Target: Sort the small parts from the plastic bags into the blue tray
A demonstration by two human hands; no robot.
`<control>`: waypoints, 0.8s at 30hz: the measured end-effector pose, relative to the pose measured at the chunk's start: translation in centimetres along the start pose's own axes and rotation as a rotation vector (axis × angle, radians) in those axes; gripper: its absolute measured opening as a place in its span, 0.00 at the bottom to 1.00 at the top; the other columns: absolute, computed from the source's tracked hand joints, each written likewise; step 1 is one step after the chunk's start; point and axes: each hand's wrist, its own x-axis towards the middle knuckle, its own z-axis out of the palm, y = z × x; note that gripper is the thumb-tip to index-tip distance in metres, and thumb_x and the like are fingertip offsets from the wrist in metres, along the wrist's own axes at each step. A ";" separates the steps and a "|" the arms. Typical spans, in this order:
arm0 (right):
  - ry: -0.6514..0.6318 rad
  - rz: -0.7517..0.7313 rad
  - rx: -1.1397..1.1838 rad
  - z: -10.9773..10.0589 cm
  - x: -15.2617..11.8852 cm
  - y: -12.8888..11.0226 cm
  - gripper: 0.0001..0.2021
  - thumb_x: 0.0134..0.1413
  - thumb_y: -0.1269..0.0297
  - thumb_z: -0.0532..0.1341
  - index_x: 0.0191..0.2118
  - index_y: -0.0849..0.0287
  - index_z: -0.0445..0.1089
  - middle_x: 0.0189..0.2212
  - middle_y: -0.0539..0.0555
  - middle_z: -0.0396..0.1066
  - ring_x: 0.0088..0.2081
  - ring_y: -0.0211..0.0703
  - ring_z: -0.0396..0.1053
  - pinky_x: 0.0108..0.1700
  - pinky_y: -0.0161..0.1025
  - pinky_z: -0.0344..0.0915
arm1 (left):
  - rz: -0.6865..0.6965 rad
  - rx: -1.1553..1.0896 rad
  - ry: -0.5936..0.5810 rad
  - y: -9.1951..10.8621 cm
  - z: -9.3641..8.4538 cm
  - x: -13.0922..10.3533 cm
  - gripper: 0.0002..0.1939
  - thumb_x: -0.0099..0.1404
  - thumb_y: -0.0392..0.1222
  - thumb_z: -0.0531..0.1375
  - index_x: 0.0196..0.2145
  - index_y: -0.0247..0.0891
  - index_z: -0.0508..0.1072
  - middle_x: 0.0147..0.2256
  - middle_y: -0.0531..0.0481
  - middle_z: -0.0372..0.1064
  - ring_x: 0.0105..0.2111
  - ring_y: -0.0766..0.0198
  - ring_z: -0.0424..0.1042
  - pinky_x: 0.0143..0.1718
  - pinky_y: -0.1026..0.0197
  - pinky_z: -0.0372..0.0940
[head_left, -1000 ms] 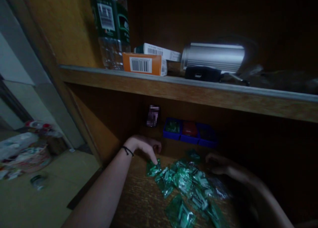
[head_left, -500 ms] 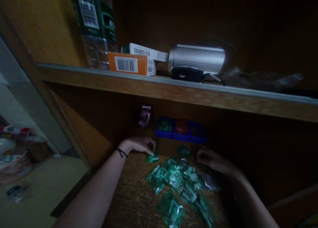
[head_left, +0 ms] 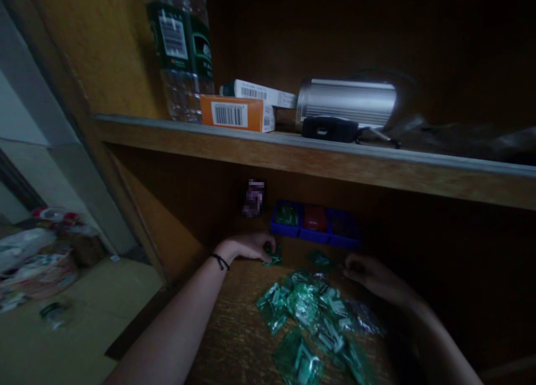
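Observation:
Several green plastic packets [head_left: 304, 304] lie in a loose heap on the worn wooden shelf board [head_left: 230, 318]. My left hand [head_left: 255, 245], with a dark cord at its wrist, pinches a small green packet [head_left: 274, 256] left of the heap's far end. To the right, my right hand [head_left: 362, 267] is curled with its fingertips together; whatever is between them is too dark to make out. Another green packet [head_left: 320, 257] lies between the hands. Behind them stands a blue three-part tray [head_left: 314, 236] with green contents on the left, red in the middle and dark on the right.
Overhead, the upper shelf edge [head_left: 272, 148] crosses the view, carrying a bottle [head_left: 180, 44], an orange box [head_left: 232, 113] and a silver cylinder [head_left: 347, 101]. A pinkish blurred item [head_left: 253, 198] stands left of the tray. A basket [head_left: 50, 273] is on the floor at left.
The whole view has shifted, so things appear further right. My left hand has drawn its green packet slightly closer under its fingers; my right hand is nearly unchanged.

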 end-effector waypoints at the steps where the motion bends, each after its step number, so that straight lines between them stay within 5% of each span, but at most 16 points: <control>1: 0.034 -0.004 0.014 -0.1 0.0 0.0 0.13 0.58 0.50 0.59 0.33 0.55 0.68 0.31 0.51 0.70 0.35 0.46 0.68 0.38 0.39 0.62 | -0.001 -0.008 0.027 -0.1 0.2 0.1 0.20 0.52 0.44 0.66 0.44 0.42 0.74 0.44 0.50 0.72 0.44 0.56 0.70 0.41 0.61 0.63; 5: 0.168 -0.049 0.104 -0.4 0.0 -0.3 0.14 0.58 0.47 0.59 0.36 0.53 0.66 0.33 0.50 0.70 0.38 0.46 0.68 0.41 0.39 0.63 | -0.007 -0.001 0.122 -0.3 0.8 0.4 0.30 0.54 0.47 0.67 0.54 0.42 0.69 0.51 0.47 0.71 0.48 0.54 0.70 0.47 0.60 0.64; 12: 0.179 -0.029 0.234 -0.5 0.0 -0.3 0.09 0.57 0.54 0.60 0.36 0.53 0.68 0.34 0.49 0.70 0.37 0.45 0.67 0.40 0.38 0.62 | -0.040 -0.018 0.151 0.5 0.8 0.2 0.32 0.54 0.46 0.68 0.56 0.41 0.68 0.51 0.45 0.72 0.47 0.53 0.72 0.45 0.58 0.65; 20: 0.127 0.054 0.258 -0.4 -0.2 -0.6 0.11 0.55 0.55 0.58 0.29 0.55 0.72 0.27 0.49 0.69 0.31 0.43 0.65 0.35 0.38 0.59 | 0.053 -0.097 0.253 0.5 1.1 0.3 0.29 0.60 0.44 0.65 0.57 0.43 0.63 0.47 0.48 0.71 0.44 0.56 0.71 0.44 0.60 0.64; 24: 0.208 0.094 0.335 -0.7 0.0 0.3 0.10 0.53 0.55 0.60 0.31 0.55 0.75 0.32 0.51 0.77 0.37 0.48 0.72 0.40 0.40 0.63 | 0.157 -0.146 0.253 0.8 1.0 0.4 0.26 0.64 0.44 0.62 0.59 0.46 0.62 0.49 0.50 0.70 0.45 0.59 0.70 0.45 0.61 0.63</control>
